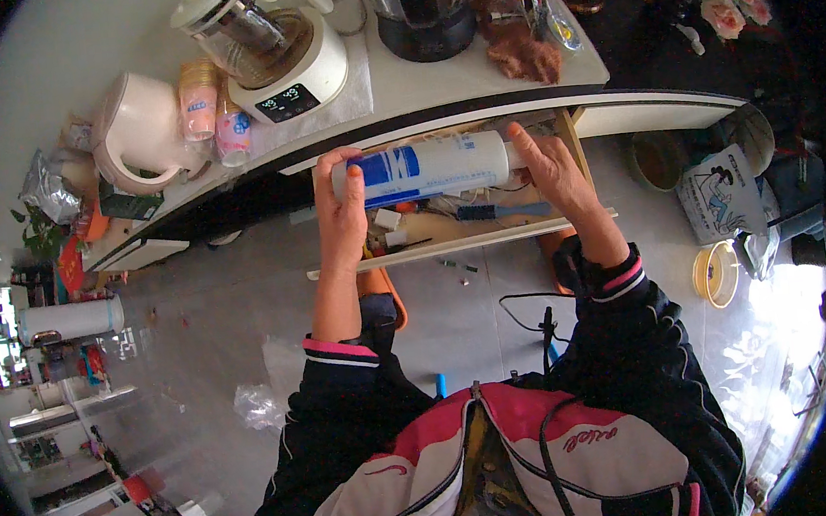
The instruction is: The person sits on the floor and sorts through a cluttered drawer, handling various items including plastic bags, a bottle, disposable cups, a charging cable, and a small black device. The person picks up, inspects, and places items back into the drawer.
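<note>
A white and blue cylindrical package (442, 165), perhaps a paper roll in its wrapper, lies sideways over a pulled-out drawer. My left hand (342, 209) grips its left end, the thumb on the blue print. At the other end, my right hand (550, 171) holds a narrower pale part that sticks out; its exact nature is hidden by the fingers. Beneath them, the wooden drawer (456, 247) holds a blue-handled hairbrush (500, 211), small white items and cables.
On the cabinet top (443, 84) stand an electric glass kettle (258, 48), stacked paper cups (198, 104), a cream pitcher-like appliance (133, 127), a blender base (427, 35) and a brown cloth (524, 53). A yellow basin (716, 274) and a printed bag (721, 194) are at the right.
</note>
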Demonstrator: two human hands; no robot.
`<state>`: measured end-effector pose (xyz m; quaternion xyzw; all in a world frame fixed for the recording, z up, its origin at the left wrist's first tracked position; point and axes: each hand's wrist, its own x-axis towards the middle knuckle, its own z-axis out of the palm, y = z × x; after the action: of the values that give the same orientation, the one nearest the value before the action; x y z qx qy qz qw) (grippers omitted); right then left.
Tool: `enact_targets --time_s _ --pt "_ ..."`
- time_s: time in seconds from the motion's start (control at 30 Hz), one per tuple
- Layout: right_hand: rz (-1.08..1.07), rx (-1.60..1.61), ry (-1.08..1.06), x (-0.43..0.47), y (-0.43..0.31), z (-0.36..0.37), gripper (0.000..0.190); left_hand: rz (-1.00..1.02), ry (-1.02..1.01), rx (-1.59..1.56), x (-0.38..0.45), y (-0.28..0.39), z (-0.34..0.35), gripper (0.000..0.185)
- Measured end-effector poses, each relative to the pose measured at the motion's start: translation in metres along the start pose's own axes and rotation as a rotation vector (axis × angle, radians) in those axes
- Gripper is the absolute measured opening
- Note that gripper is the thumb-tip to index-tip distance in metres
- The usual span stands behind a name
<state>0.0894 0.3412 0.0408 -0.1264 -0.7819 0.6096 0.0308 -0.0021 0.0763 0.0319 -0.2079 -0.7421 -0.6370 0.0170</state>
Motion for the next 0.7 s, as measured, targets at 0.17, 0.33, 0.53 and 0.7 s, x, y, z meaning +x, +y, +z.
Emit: enact_targets --time_s 0.17,0.33,0.53,0.7 --pt "0.020 -0.085 0.060 0.002 0.012 -0.002 0.057 0.150 -0.013 -0.023 0.002 0.018 0.006 0.045" --pt "-0.100 -0.042 -0.129 -0.006 -0.009 -0.006 0.051 0.099 -0.024 -0.098 0.000 0.019 0.002 0.057" --pt "-0.005 -0.025 -0.099 0.001 0.008 -0.021 0.051 0.057 -0.131 -0.183 0.000 0.019 0.001 0.068" --pt "-0.090 0.050 0.011 0.003 0.006 -0.013 0.055 -0.060 -0.132 -0.390 -0.004 0.022 0.004 0.065"
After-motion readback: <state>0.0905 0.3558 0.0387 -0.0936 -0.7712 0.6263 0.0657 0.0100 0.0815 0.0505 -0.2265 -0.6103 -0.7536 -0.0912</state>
